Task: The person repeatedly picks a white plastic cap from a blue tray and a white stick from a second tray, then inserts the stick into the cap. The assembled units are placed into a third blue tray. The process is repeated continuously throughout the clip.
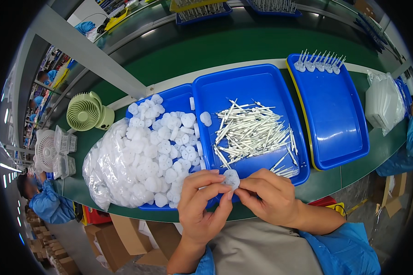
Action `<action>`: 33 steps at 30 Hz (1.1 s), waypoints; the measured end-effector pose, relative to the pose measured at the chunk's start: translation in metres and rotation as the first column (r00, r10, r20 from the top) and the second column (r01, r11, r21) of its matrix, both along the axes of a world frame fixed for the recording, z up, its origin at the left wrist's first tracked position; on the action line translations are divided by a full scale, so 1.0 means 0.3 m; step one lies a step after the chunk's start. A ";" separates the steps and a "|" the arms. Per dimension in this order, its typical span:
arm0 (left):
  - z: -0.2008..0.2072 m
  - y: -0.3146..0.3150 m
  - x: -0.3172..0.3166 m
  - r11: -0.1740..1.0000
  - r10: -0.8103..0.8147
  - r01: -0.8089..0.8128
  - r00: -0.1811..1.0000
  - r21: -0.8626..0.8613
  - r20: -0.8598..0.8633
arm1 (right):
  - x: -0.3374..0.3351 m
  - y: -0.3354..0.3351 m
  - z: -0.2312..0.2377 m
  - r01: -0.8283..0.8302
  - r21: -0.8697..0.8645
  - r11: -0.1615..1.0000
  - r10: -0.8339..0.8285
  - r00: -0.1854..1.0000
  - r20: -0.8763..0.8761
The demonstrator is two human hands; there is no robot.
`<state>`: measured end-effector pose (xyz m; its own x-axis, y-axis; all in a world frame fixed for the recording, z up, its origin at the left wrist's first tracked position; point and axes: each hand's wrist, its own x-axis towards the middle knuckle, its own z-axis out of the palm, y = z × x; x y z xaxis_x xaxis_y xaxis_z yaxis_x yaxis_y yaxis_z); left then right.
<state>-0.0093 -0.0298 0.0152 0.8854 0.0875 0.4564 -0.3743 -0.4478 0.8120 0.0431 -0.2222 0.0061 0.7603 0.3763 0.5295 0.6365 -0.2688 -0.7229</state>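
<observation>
Close to my body, at the front edge of the middle tray, a small translucent white plastic piece with a scalloped outline (231, 179) is held up. My left hand (203, 204) pinches it from the left between thumb and fingers. From the right, my right hand (271, 196) has its thumb and forefinger pressed together at the piece's edge; whether a thin rod is also in them is hidden. In the blue middle tray (261, 78) lies a loose pile of thin white rods (252, 133). Many similar white plastic pieces (165, 146) spill from a clear bag (106, 169) on the left.
The right blue tray (337, 119) holds a row of assembled pieces with upright rods (319, 63). A bagged white stack (383, 103) stands beyond it. A green fan (88, 112) and white baskets (64, 151) are left. Co-workers (50, 201) sit nearby; cardboard boxes (131, 233) are below.
</observation>
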 end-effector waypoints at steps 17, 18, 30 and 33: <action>-0.025 0.004 0.008 0.993 0.081 -0.090 0.991 -0.078 -0.106 | 0.053 -0.054 0.034 -0.127 0.012 0.992 0.128 0.979 -0.159; -0.023 -0.013 0.004 0.978 0.101 -0.132 0.976 -0.160 -0.193 | 0.077 -0.071 0.060 -0.193 -0.134 0.972 0.184 0.980 -0.077; 0.015 0.105 0.021 0.792 0.322 -0.216 0.942 0.570 -0.090 | 0.499 -0.479 0.089 0.463 -0.397 0.792 -0.493 0.869 0.029; -0.003 0.140 0.018 0.664 0.357 -0.163 0.927 0.730 -0.118 | 0.701 -0.787 0.079 0.581 -0.545 0.605 -0.662 0.747 0.062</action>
<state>-0.0040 0.0123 0.0142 0.9610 0.0744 0.2664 0.0015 -0.9645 0.2641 0.2533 -0.4582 0.0299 0.9577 -0.0411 0.2848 0.0857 -0.9041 -0.4186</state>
